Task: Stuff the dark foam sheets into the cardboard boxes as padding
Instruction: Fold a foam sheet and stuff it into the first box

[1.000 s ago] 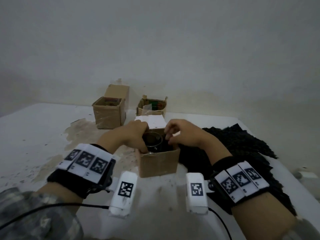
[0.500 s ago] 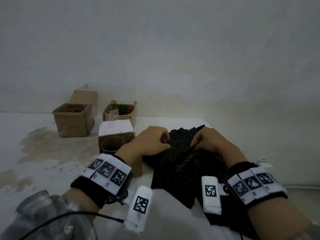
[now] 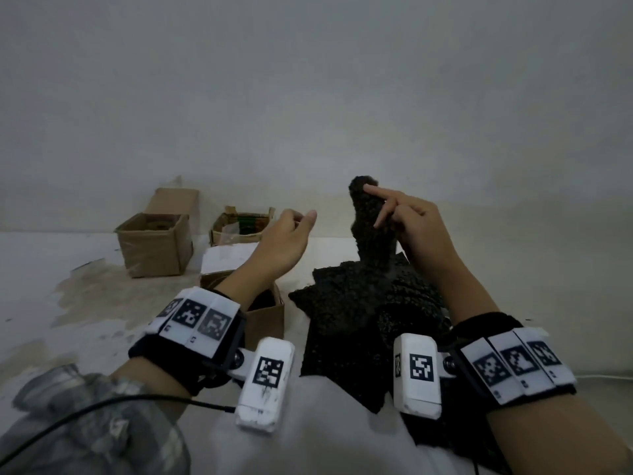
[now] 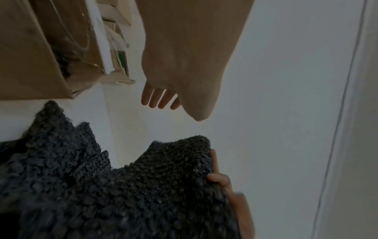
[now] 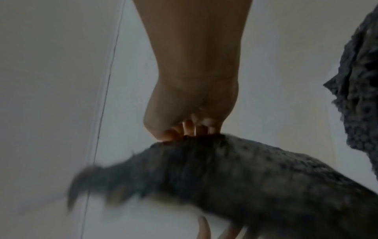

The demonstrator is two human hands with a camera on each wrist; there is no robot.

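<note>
Foam sheet in hand: a dark, nearly black foam sheet with a coarse, pebbled, open-celled surface and ragged edges is held raised above the table, its top corner pointing up and its lower end trailing down to the pile beneath.
Right hand: the right hand is closed on the upper part of the raised sheet, at 2 o'clock from the nearest box; the index finger is laid along the sheet's top and the other fingers are curled against it. In the right wrist view the sheet is blurred.
Left hand: the left hand is held in the air at 9 o'clock from the raised sheet, apart from it, with fingers loosely curled and nothing held.
Foam pile: more dark sheets of the same bumpy texture are heaped on the white table, just at 3 o'clock of the nearest box.
Nearest box: a small open cardboard box is partly hidden behind the left wrist; its contents cannot be told.
Far boxes: two more open cardboard boxes are stood by the wall at 11 o'clock.
</note>
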